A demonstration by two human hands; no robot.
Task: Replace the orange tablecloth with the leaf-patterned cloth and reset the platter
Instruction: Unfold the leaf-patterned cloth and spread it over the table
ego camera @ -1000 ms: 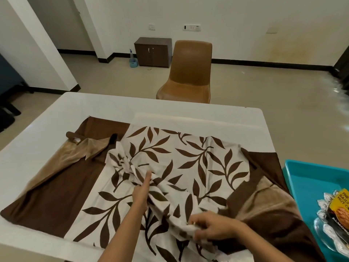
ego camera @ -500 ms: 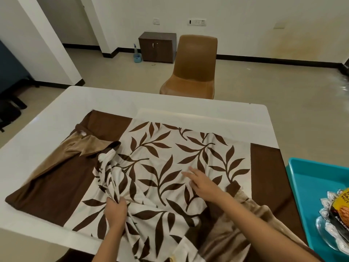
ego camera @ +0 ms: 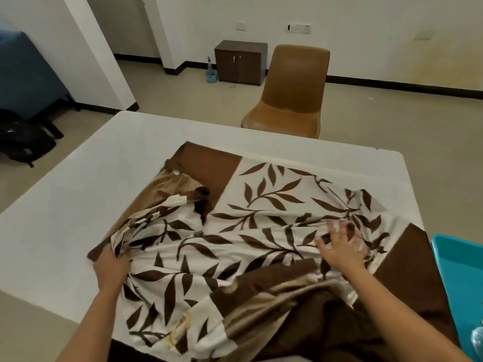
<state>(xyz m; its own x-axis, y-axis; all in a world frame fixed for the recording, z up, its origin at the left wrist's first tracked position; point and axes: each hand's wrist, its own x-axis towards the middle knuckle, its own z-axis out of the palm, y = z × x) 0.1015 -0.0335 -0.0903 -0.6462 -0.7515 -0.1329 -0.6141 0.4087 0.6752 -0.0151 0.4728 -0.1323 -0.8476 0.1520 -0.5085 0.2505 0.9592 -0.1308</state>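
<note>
Two hands are laid on one cloth (ego camera: pixel 261 231), which is spread in a rumpled state over the nearer, right-hand part of a white table (ego camera: pixel 78 205). The middle of the cloth is cream and is printed with dark brown sprays of leaves. It is bordered at the left and right by broad plain bands of dark brown. A tan, faintly shiny underside is shown where the far left corner is folded over, and again along the near edge. There the fabric is heaped in thick folds and is draped over the table's near side. The far part of the printed panel is laid fairly flat, while the left and near parts are gathered into ridges. A yellowish mark can be made out on the cream close to the near edge. The left hand (ego camera: pixel 112 267) is clamped on a bunched fold at the cloth's left side, with its fingers buried in the fabric. The right hand (ego camera: pixel 342 252) is pressed flat on the printed panel toward the right, its fingers straight, spread apart and blurred. A turquoise tray (ego camera: pixel 460 270) is cut off by the right border, just beside the brown band. Beyond the table a brown chair (ego camera: pixel 292 92) is placed. Against the far wall stands a small dark cabinet (ego camera: pixel 240 62), with a blue spray bottle (ego camera: pixel 210 73) next to it. A black bag (ego camera: pixel 23 142) is seen on the floor at the left.
</note>
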